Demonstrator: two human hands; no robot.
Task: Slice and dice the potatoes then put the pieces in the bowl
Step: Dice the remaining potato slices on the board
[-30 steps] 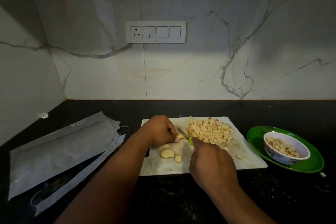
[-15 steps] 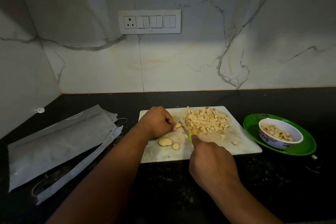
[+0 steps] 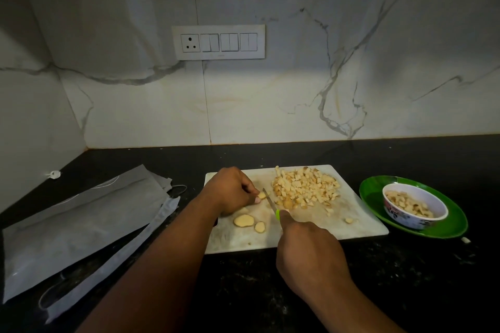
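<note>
On the white cutting board (image 3: 357,222) my left hand (image 3: 230,190) pinches a small potato piece (image 3: 261,195) against the board. My right hand (image 3: 308,249) grips a green-handled knife (image 3: 271,203), its blade right beside that piece. A heap of diced potato (image 3: 305,188) lies on the far half of the board. Two round potato slices (image 3: 244,220) lie near my left wrist. A white patterned bowl (image 3: 415,217) holding some diced pieces stands on a green plate (image 3: 449,227) to the right of the board.
Grey plastic bags (image 3: 81,227) lie flat on the black counter (image 3: 243,292) to the left. A switch panel (image 3: 219,42) is set in the marble wall behind. One stray dice (image 3: 349,220) sits near the board's right side, and a white scrap (image 3: 465,239) lies by the plate.
Both hands stay at the same spot on the board, with the knife blade working at the small piece. Only the camera view has shifted a little.
</note>
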